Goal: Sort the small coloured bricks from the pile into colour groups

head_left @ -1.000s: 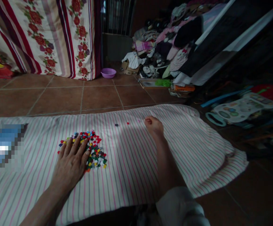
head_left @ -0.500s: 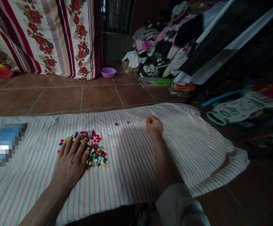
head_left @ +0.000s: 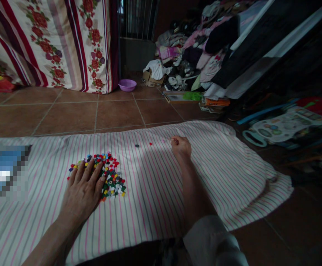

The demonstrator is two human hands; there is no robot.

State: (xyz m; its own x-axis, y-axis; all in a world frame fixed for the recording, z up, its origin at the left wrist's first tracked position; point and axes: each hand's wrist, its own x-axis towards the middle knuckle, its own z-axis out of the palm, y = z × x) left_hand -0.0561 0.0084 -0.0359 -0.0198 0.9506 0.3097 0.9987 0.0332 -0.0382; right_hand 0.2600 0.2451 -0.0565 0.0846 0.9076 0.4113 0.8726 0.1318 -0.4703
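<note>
My left hand (head_left: 82,184) lies flat with its fingers spread over a pile of small coloured square pieces (head_left: 113,181), covering part of it. Farther right, my right hand (head_left: 182,147) rests near the far side of the striped cloth (head_left: 149,199), its fingers curled into a pinch. Whatever those fingertips hold, if anything, is too small or hidden to make out. In a loose row to the left of that hand lie a dark piece (head_left: 137,146), a red piece (head_left: 150,143) and a faint pink piece (head_left: 163,140), spaced apart.
A pixelated blue patch (head_left: 5,171) covers something at the cloth's left end. Beyond are brown floor tiles (head_left: 74,112), a purple basin (head_left: 127,85), a floral curtain (head_left: 69,44) and heaped clothes (head_left: 196,51). On the right stands a toy panel (head_left: 285,123).
Both hands stay almost in place. The pink piece beside my right fingertips shows a little more plainly. The whole view has shifted very slightly.
</note>
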